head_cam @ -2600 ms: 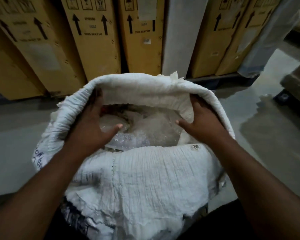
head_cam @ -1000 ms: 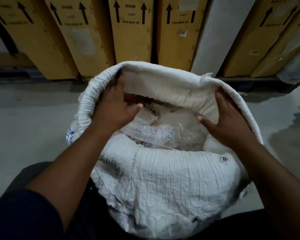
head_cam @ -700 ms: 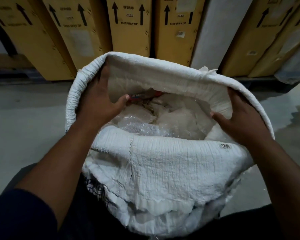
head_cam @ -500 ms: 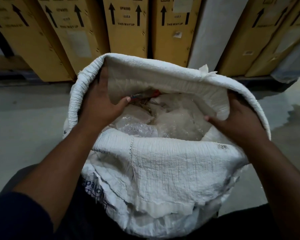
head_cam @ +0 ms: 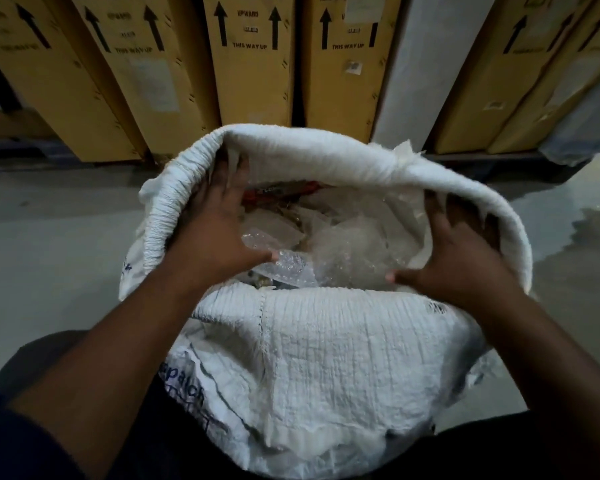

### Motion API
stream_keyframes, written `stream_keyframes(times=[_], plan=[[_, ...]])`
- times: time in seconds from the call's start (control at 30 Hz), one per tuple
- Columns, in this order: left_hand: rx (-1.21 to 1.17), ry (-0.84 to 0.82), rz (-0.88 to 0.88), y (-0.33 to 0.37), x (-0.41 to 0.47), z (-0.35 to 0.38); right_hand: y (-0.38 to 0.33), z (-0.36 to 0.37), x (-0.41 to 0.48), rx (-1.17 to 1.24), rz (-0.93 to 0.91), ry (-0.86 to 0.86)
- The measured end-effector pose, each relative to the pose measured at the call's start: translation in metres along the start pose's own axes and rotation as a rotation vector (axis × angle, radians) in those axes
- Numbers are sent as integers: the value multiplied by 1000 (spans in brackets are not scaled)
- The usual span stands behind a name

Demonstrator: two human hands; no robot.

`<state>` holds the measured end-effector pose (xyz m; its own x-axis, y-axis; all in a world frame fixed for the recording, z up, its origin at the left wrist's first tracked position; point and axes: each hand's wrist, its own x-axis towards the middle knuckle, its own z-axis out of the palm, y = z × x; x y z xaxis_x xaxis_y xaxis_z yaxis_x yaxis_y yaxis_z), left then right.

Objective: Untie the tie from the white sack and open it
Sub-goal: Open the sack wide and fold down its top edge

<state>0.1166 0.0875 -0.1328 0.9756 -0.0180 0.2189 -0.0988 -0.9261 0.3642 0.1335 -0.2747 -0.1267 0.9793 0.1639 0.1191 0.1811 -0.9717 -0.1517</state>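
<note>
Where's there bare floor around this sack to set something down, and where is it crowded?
Bare grey floor lies left of the white sack, bordered by the yellow cartons behind, and right of it, though a darker sheen marks that side. Crowded: the sack's mouth, filled with clear plastic, left hand and right hand pressing inside its rim.

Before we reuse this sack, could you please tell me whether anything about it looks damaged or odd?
Yes. The white sack has a small frayed hole in its near wall, just below the right hand. Ragged torn flaps hang lower down its front. The floor to its right carries a dark, wet-looking patch.
</note>
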Motion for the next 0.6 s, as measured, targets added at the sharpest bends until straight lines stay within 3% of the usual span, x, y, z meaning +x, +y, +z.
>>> stream_keyframes(times=[0.1,0.23,0.43,0.6], plan=[[20,-146,14,-3,-16,-2,13,12,-16,-112,21,-197],[24,-304,180,8,-49,-2,13,16,-44,-234,47,-442],[129,-225,351,43,-96,1,-34,9,-78,-214,-191,-140],[223,-351,545,66,-128,-2,-59,1,-120,107,-433,33]])
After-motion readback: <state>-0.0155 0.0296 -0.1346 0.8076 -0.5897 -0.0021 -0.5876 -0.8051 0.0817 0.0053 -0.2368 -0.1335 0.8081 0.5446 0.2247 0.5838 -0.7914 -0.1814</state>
